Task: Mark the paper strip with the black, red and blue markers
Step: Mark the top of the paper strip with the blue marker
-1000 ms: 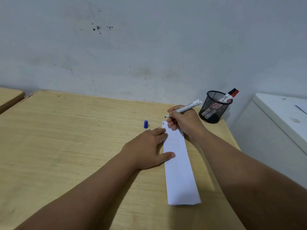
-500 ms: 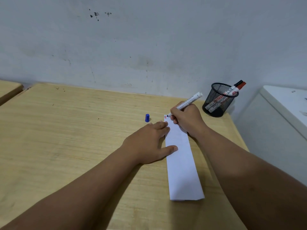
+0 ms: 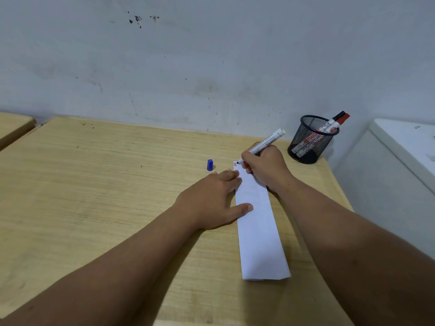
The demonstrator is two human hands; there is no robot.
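Note:
A long white paper strip (image 3: 259,231) lies lengthwise on the wooden desk (image 3: 94,184). My left hand (image 3: 211,201) presses flat on its left edge, fingers spread. My right hand (image 3: 266,168) grips an uncapped blue marker (image 3: 268,140), its tip touching the strip's far left corner, where small red and blue marks (image 3: 236,164) show. The blue cap (image 3: 210,165) stands on the desk left of the strip. The red and black markers (image 3: 339,120) sit in a black mesh cup (image 3: 308,140) at the back right.
A grey wall rises behind the desk. A white cabinet (image 3: 400,161) stands right of the desk's right edge. Another wooden surface (image 3: 14,125) shows at the far left.
The marker tip came down from above the strip onto its far corner, and a blue mark has appeared beside the red one. My left hand has stayed on the strip.

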